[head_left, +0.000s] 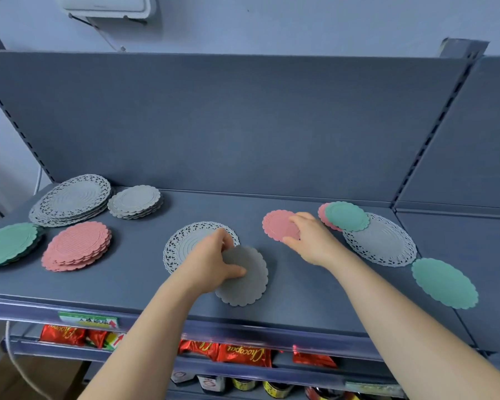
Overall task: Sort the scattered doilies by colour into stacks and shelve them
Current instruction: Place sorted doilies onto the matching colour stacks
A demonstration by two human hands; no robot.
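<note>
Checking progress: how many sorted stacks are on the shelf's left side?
4: large lacy grey stack back left, small grey stack beside it, green stack front left, pink stack right of it.

The left hand (214, 262) pinched a grey doily (247, 280) over a lace doily (185, 241); the right hand (312, 239) gripped a pink doily (277, 225).
</note>
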